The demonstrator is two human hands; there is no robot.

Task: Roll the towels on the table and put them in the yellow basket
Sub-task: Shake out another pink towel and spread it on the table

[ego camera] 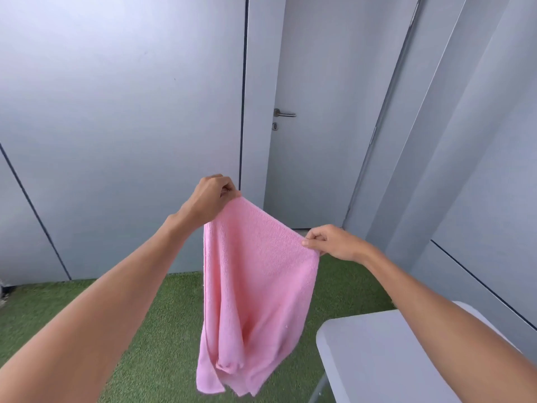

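Left hand (213,196) and right hand (328,242) each pinch top corner of pink towel (258,286), hanging mid-air left of table (377,359). Risk: pinch slips, towel drops on grass (130,330); basket unseen.

Open air above green turf floor (139,330), lower left and centre: free passage below and left of the arms. Pink towel (255,286), hanging from both raised hands: curtains the centre, between the arms, down toward the turf. Grey table (392,359), lower right: corner projects just beside the towel's hanging edge; top bare where visible, right forearm crossing over it. Grey wall panels (116,112) and closed door (319,126) beyond: bound the space ahead.
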